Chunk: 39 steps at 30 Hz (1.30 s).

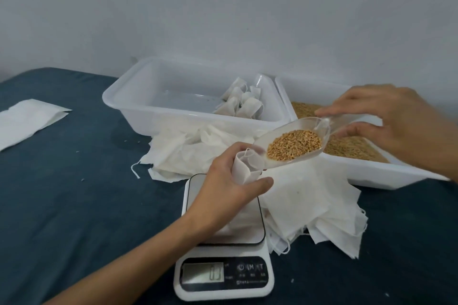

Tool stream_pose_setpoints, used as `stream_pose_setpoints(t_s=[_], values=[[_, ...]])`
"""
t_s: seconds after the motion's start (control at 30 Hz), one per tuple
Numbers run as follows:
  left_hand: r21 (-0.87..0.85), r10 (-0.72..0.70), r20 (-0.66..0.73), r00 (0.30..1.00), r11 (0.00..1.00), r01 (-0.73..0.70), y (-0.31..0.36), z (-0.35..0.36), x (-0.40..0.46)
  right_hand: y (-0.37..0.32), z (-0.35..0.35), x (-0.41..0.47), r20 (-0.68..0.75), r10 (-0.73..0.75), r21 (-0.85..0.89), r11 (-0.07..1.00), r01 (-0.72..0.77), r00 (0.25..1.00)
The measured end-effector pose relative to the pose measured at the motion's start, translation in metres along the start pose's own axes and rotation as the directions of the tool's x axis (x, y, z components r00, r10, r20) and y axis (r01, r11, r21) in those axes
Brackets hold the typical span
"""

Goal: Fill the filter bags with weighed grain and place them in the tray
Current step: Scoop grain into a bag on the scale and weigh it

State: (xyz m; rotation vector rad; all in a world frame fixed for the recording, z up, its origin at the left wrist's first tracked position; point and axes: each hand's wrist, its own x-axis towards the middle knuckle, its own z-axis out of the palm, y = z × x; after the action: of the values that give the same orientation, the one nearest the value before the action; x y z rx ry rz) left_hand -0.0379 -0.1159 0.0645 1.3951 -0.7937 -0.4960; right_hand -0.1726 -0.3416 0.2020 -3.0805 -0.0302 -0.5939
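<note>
Behind the scale (224,250), a tray (138,91) holds filled bags (241,103). Left hand (229,181) grips a filter bag (245,163); right hand (396,121) pinches a grain-filled scoop (292,143).

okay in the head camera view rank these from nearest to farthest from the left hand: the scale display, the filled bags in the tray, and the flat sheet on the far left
From the left hand:
1. Scale display, just below it, toward the camera.
2. Filled bags, behind it in the tray.
3. Flat sheet, far left on the blue cloth.
</note>
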Motion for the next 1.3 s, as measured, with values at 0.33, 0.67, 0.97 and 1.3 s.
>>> stream_pose_setpoints(t_s=[0.33,0.67,0.97,1.3], values=[[-0.007,0.013,0.012,1.000,1.000,-0.013,-0.008,0.001,0.002,0.002,0.000,0.003,-0.016,-0.079,-0.136,0.988,0.076,0.997],[0.005,0.014,-0.011,1.000,1.000,-0.014,-0.012,0.002,0.005,0.001,0.000,0.004,-0.025,-0.092,-0.203,0.976,0.085,0.995],[0.035,0.013,-0.025,1.000,0.999,-0.012,-0.014,0.001,0.006,0.000,0.000,0.004,-0.008,-0.087,-0.221,0.972,0.083,0.996],[0.082,0.015,-0.042,0.999,0.997,-0.011,-0.012,-0.001,0.007,0.002,0.003,0.004,-0.048,-0.118,-0.247,0.964,0.103,0.992]])
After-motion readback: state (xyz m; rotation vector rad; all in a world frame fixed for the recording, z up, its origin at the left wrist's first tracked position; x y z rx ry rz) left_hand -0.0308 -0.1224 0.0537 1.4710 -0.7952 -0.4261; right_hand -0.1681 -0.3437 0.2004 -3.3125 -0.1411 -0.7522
